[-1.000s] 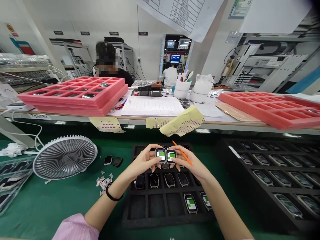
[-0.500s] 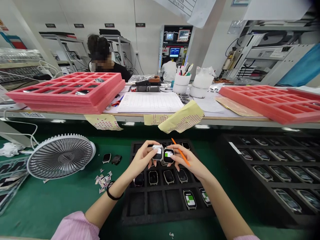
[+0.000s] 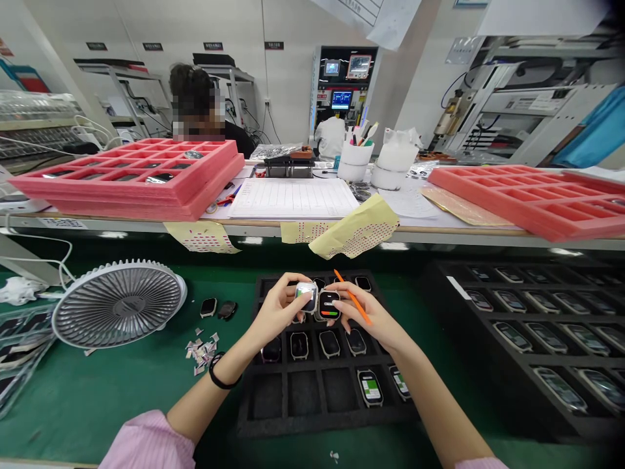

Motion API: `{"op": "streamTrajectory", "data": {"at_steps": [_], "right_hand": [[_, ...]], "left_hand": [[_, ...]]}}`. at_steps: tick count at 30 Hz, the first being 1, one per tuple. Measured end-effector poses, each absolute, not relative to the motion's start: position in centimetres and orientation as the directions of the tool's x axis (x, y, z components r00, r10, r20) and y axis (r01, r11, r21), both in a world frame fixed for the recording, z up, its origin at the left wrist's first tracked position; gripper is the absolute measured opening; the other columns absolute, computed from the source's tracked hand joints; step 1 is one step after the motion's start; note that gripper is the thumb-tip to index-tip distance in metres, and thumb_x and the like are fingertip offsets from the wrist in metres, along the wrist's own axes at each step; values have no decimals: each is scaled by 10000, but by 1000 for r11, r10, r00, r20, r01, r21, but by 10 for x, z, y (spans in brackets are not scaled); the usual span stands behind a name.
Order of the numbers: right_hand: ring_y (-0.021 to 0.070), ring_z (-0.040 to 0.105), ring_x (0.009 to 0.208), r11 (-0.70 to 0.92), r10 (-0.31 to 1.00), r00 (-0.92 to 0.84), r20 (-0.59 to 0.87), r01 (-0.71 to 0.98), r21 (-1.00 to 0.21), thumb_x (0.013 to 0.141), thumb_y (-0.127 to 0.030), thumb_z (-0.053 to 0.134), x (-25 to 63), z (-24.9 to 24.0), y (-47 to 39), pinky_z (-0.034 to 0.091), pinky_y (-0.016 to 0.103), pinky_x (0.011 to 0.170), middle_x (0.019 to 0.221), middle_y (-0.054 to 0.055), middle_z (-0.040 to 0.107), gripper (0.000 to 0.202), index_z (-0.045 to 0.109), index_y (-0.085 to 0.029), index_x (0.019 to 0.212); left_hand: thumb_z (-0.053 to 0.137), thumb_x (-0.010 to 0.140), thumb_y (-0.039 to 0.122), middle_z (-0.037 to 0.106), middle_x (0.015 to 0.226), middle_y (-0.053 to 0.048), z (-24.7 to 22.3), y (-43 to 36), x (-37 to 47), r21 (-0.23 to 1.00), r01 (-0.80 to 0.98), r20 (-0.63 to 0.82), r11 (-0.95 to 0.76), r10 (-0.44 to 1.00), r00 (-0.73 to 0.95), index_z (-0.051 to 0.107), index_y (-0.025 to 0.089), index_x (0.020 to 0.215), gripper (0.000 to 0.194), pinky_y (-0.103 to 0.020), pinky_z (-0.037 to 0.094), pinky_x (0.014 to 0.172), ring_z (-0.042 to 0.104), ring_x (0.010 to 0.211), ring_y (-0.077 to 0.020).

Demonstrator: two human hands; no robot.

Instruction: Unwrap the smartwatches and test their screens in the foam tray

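Note:
My left hand (image 3: 279, 311) is closed round a smartwatch (image 3: 306, 297) without a strap, its thumb on the lit screen. Right beside it, my right hand (image 3: 364, 311) grips a second smartwatch (image 3: 329, 305), whose dark screen shows a red and green bar. An orange pen-like stick (image 3: 352, 297) is also tucked in the right hand's fingers. Both watches are held over a black foam tray (image 3: 288, 426). Several dark-screened watches (image 3: 329, 344) sit in its middle row, and a watch with a green and white screen (image 3: 370, 388) lies in the front row.
At left are a grey fan (image 3: 122, 303), two small watch bodies (image 3: 208, 307) and scattered paper bits (image 3: 202, 353). A larger black tray (image 3: 469, 365) of watches stands at right. Pink foam trays (image 3: 195, 195) rest on the shelf ahead; a person (image 3: 195, 104) is beyond.
The right watch's screen has gone from green and white to dark with a coloured bar. The left watch's display differs too, and that watch has shifted slightly left.

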State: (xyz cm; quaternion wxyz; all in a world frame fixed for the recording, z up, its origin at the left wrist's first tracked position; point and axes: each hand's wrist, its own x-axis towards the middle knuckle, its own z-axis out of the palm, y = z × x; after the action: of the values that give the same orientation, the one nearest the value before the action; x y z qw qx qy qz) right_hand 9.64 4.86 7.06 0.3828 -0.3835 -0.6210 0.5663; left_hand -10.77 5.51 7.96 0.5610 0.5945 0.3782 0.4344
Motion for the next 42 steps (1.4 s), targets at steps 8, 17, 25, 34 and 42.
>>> {"op": "streamTrajectory", "data": {"at_steps": [8,17,25,34,42], "right_hand": [[110,637,589,60,922,-384,41,38,-997,861,-395,597,96,68,48,471,223,463,953,26,651,302,558,-217,1101],[125,640,572,59,932,-359,36,52,-997,835,-397,630,94,71,46,453,229,449,878,23,664,304,564,-215,1069],[143,656,610,79,932,-355,72,5,-997,877,-420,570,97,71,46,450,225,450,841,23,649,297,571,-203,1079],[140,662,633,54,925,-375,53,-8,-998,862,-394,594,95,73,46,459,224,451,935,46,642,295,546,-205,1083],[163,672,771,64,902,-427,67,-22,-998,823,-317,661,95,64,47,458,188,442,1036,54,598,371,498,-239,1146]], "left_hand": [[566,844,478,592,709,13,76,56,-110,995,-40,97,-89,940,327,511,172,1046,371,-141,327,376,509,457,-58],[517,870,489,588,735,-2,76,56,-110,993,-66,113,-96,930,349,507,159,1052,377,-142,327,358,499,450,-57],[708,775,322,615,954,-39,82,54,-114,992,-64,129,-112,895,427,412,209,1178,514,-144,411,460,569,657,-90],[713,778,283,654,1025,-70,82,54,-113,990,-50,143,-135,911,386,427,203,1204,519,-201,476,604,608,768,-124],[648,828,330,621,1068,-86,82,53,-113,987,-40,160,-156,922,354,445,197,1192,437,-185,447,566,608,878,-163]]}}
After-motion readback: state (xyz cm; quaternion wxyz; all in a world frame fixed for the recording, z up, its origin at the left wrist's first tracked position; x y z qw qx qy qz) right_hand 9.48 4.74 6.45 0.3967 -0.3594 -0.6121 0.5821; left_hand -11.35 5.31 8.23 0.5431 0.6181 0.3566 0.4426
